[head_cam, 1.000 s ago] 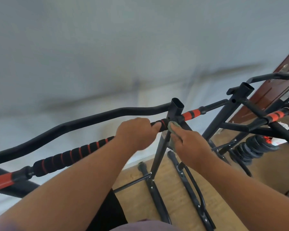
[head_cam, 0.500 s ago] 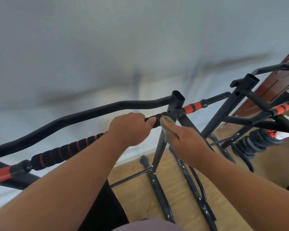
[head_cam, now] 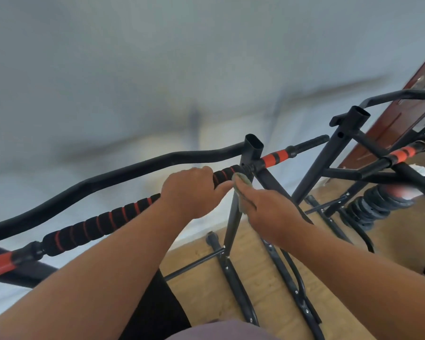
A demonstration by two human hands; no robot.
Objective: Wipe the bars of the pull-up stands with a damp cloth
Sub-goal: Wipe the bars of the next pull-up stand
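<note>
The left hand (head_cam: 192, 192) grasps the black foam-padded bar with red rings (head_cam: 103, 223); just right, at the black steel upright (head_cam: 233, 217), the right hand (head_cam: 271, 212) grips a grey-green damp cloth (head_cam: 242, 190).

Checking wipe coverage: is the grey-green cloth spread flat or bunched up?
Bunched: the grey-green cloth shows as a small wad gripped in the right hand, against the black upright post.

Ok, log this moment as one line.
step: wiping | left hand: grips foam bar | right hand: presses cloth at upright post joint | second stand: untouched
</note>
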